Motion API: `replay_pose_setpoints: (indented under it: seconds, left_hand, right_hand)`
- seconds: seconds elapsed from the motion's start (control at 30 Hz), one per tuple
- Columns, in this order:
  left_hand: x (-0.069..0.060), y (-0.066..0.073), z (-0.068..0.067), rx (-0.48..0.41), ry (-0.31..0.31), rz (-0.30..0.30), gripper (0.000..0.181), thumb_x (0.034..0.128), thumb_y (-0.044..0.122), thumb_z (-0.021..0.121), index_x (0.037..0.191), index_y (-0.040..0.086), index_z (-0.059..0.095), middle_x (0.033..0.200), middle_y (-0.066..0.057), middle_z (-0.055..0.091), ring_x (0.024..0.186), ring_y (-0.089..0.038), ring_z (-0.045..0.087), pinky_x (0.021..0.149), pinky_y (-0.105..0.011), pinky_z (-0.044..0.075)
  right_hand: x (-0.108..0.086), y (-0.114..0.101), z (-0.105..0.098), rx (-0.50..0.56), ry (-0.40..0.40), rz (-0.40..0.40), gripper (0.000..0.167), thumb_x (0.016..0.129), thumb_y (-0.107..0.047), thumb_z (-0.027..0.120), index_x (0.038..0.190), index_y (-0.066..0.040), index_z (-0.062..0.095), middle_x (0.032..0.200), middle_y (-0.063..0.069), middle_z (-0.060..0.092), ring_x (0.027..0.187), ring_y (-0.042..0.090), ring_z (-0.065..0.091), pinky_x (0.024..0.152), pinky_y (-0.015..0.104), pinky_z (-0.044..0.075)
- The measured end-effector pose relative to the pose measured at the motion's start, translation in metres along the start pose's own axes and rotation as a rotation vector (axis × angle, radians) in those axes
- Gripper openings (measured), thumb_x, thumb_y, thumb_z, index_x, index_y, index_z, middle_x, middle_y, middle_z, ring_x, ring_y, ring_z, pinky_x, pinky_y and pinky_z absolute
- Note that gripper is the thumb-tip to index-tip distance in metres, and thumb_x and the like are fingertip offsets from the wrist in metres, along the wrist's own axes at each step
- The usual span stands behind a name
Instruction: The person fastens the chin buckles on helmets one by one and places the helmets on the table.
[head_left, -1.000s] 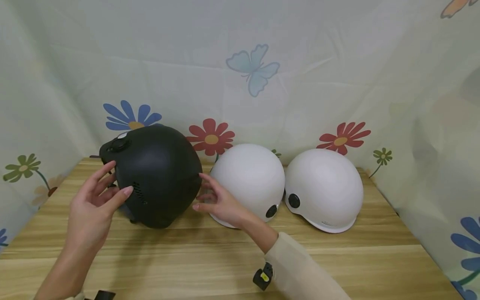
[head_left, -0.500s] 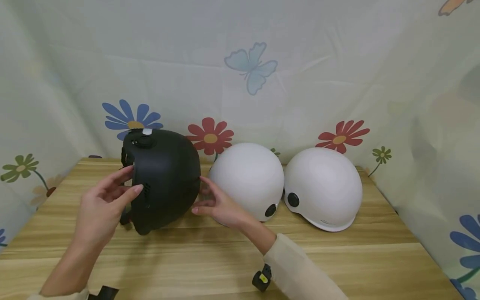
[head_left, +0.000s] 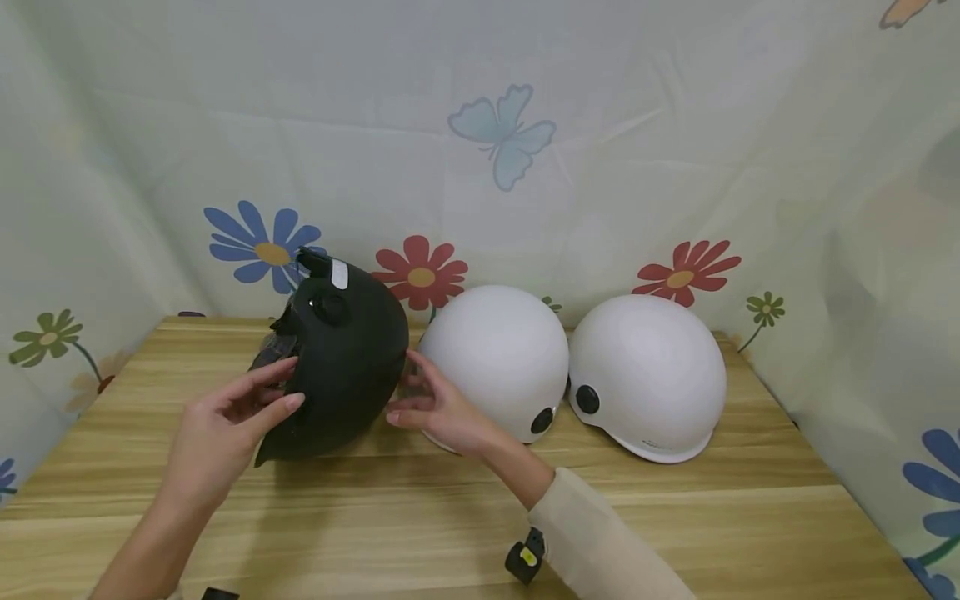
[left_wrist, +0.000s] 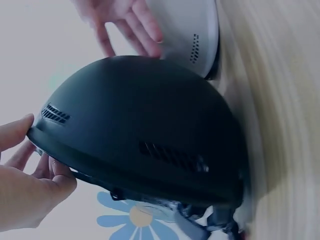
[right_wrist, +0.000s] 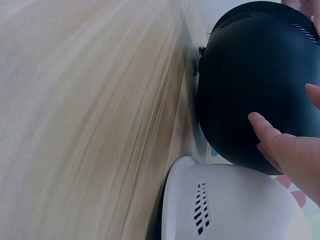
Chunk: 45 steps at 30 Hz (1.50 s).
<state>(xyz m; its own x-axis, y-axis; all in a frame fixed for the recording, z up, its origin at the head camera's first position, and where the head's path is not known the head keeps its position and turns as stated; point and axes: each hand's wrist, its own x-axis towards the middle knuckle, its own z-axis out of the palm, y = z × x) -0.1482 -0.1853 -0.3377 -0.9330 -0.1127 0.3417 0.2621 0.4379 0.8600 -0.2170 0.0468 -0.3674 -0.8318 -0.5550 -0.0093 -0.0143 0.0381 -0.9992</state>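
A matte black helmet (head_left: 348,358) is tilted on its side at the table's left, its opening facing left. My left hand (head_left: 225,425) grips its rim; in the left wrist view the thumb lies on the outer shell and the fingers of that hand (left_wrist: 30,185) are under the edge. Vent slots and a dangling strap (left_wrist: 192,222) show there too. On the helmet's right side, my right hand (head_left: 450,408) touches the shell with its fingertips, the fingers nearly straight in the left wrist view. Close behind that hand sits a white helmet (head_left: 495,358), partly covered by it.
A second white helmet (head_left: 648,367) with a round black side disc stands at the right, beside the first one. All rest on a wood-grain table (head_left: 420,533). A flowered cloth (head_left: 337,150) hangs behind and at both sides.
The black helmet has turned and tipped, so its round vent, white patch and strap side have swung right. My left hand has moved right with the rim; my right hand has stayed nearly still.
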Motion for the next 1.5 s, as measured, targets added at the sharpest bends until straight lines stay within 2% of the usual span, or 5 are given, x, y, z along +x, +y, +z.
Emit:
replay_pose_setpoints:
  seconds: [0.27,0.53,0.7,0.97,1.5]
  left_hand:
    - [-0.005,-0.005,0.000,0.059,-0.028,0.039,0.042,0.0819,0.020,0.069,0.121,0.010,0.061,0.104,0.016,0.059,0.085,0.001,0.055,0.069,-0.009,0.045]
    - [-0.006,-0.008,0.005,0.066,-0.110,0.064,0.040,0.0818,0.018,0.069,0.120,0.010,0.062,0.107,0.001,0.060,0.088,-0.001,0.055,0.070,-0.012,0.046]
    - [-0.006,-0.014,0.013,0.163,-0.153,0.061,0.038,0.0794,0.023,0.071,0.116,0.015,0.065,0.107,-0.002,0.062,0.090,-0.004,0.054,0.073,-0.012,0.043]
    - [-0.007,-0.020,0.027,0.304,-0.195,0.112,0.029,0.0738,0.011,0.076,0.102,0.014,0.071,0.099,0.000,0.065,0.091,-0.020,0.057,0.076,-0.035,0.045]
    - [-0.018,-0.028,0.033,0.280,-0.254,0.199,0.031,0.0734,0.008,0.075,0.103,0.014,0.069,0.106,-0.002,0.062,0.104,-0.029,0.055,0.084,-0.050,0.042]
  right_hand:
    - [0.000,-0.005,-0.002,-0.023,0.022,-0.007,0.075,0.085,0.000,0.061,0.145,-0.017,0.020,0.135,0.014,0.037,0.114,0.030,0.050,0.091,0.036,0.043]
    - [-0.001,-0.006,-0.007,-0.057,0.024,-0.041,0.072,0.085,0.001,0.061,0.144,-0.013,0.023,0.132,0.017,0.039,0.115,0.035,0.048,0.091,0.033,0.044]
    - [-0.002,-0.003,-0.010,-0.089,0.007,-0.055,0.068,0.086,-0.002,0.061,0.143,-0.014,0.027,0.133,0.017,0.039,0.115,0.036,0.047,0.091,0.032,0.043]
    - [-0.003,-0.003,-0.012,-0.130,0.038,-0.089,0.072,0.085,-0.001,0.062,0.144,-0.013,0.023,0.132,0.018,0.040,0.111,0.034,0.050,0.085,0.030,0.045]
    - [0.003,0.000,-0.007,-0.368,0.120,-0.156,0.046,0.087,-0.016,0.063,0.130,-0.009,0.048,0.118,0.011,0.050,0.096,0.022,0.057,0.081,0.027,0.046]
